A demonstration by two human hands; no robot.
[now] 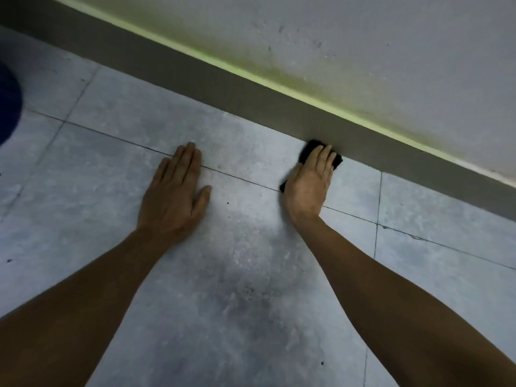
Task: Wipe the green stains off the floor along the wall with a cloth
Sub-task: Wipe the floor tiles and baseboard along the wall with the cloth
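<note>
The right hand (pixel 308 185) lies flat on a black cloth (pixel 310 148), palm down and fingers stretched forward; its grip is not closed around the cloth, it simply presses it against the floor (pixel 245 247). The cloth shows past the fingertips and at the thumb side of the palm, and its far edge touches the foot of the grey skirting board (pixel 251 90). The left hand (pixel 174 191) is spread open and flat on the bare tile, fingers together, thumb out to the side, holding nothing. It rests well apart from the right hand and farther from the wall.

Above the skirting runs a pale green line (pixel 251 75), and the whitish wall (pixel 391 37) over it carries a smeared yellow-green tint (pixel 279 60). I cannot make out green marks on the floor itself near the cloth. The floor is large grey tiles with a mottled, cloudy surface and thin dark joints; a few small dark specks dot it between the forearms. At the left edge a dark blue rounded shape (pixel 8 104) intrudes, too blurred to identify.
</note>
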